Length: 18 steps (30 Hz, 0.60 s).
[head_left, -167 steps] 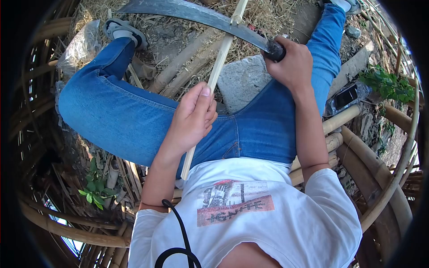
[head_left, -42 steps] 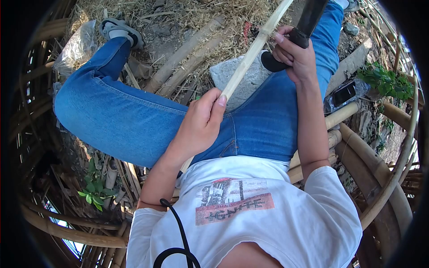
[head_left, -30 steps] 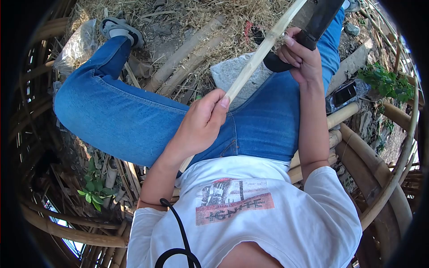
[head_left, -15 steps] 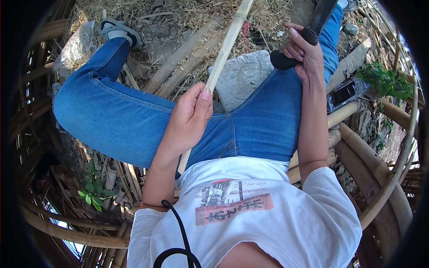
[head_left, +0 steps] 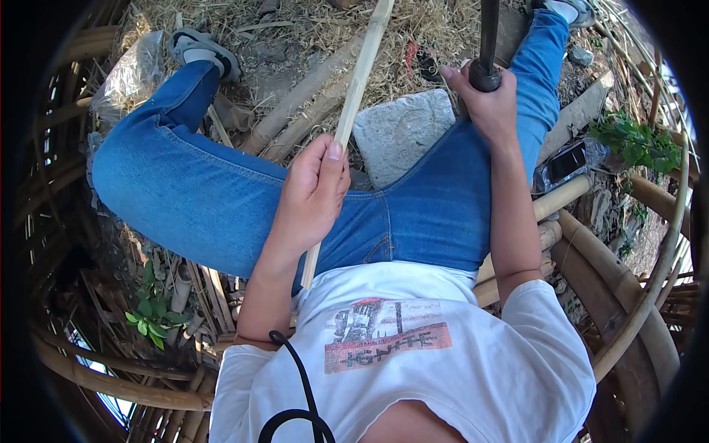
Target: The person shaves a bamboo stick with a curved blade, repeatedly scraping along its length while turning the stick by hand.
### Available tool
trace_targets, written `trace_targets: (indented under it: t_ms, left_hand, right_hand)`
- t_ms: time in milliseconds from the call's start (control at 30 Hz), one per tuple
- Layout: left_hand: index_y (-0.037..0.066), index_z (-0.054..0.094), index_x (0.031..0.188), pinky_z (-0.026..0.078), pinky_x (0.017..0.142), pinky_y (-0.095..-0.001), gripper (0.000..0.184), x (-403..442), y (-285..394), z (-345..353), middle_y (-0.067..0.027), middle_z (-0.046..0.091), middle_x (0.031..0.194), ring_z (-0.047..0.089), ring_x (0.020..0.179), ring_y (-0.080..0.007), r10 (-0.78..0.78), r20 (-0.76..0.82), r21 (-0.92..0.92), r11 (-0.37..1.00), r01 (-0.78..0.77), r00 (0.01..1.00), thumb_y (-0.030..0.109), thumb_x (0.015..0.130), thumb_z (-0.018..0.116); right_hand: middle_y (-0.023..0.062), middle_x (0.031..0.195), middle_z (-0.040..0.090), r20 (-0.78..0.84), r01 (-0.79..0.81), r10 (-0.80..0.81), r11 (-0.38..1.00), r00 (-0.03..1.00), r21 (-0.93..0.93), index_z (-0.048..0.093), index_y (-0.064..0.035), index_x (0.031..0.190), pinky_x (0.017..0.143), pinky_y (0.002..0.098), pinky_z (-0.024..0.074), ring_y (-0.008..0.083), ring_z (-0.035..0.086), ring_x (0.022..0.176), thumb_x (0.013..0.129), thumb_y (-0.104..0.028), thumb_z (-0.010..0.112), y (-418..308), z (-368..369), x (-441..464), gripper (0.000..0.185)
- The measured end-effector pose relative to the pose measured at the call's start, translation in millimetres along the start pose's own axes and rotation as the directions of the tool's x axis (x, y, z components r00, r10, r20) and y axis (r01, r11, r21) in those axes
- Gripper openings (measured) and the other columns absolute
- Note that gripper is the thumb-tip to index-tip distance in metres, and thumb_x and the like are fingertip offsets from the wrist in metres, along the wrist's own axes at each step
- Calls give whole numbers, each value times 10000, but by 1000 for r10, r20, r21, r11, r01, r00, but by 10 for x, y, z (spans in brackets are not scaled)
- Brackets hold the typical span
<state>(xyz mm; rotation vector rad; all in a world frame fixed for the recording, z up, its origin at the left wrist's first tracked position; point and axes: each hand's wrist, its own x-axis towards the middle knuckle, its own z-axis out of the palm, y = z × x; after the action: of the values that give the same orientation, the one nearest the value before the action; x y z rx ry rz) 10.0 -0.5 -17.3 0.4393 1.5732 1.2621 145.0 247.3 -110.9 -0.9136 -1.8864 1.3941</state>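
My left hand [head_left: 314, 188] is closed around a long, pale bamboo strip [head_left: 362, 74]. The strip slants from my waist up past the top edge of the view. In my right hand [head_left: 491, 111], above my thigh, is a large knife [head_left: 488, 33] gripped by its black handle. Its dark blade points away from me, looks narrow from here, and runs out of view at the top. Between my legs lies a rough grey stone block [head_left: 405, 136], close to both hands. Strip and knife are apart.
Bamboo poles [head_left: 303, 96] and shavings [head_left: 428, 33] cover the ground ahead. A phone [head_left: 567, 161] lies on plastic to the right, near a leafy plant [head_left: 639, 140]. Curved bamboo rails [head_left: 125, 387] surround me. A black cord [head_left: 299, 376] hangs over my shirt.
My right wrist has turned, so the knife has swung from a slant to nearly straight ahead, its blade now looking thin. The strip's far end has shifted left a little.
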Motion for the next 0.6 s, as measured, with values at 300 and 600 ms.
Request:
trace_targets:
  t_ms: [300,600]
  left_hand:
    - [63,465,852,317,485,-241,333,-17,-1,41,42,403,633,359,545,-39,-27,42,90,996,23,999,260,1116,411]
    - [43,472,849,314,507,-263,320,-15,-38,44,31,406,630,363,565,-53,-6,59,164,986,-4,998,232,1105,439]
  right_hand:
    - [151,585,633,143,169,-127,927,982,-336,755,-33,834,539,389,502,315,659,543,846,-275,779,-354,204,-122,244]
    - [91,504,503,128,196,-164,930,978,-312,687,22,746,487,347,383,133,445,472,855,-264,800,-254,201,-97,326]
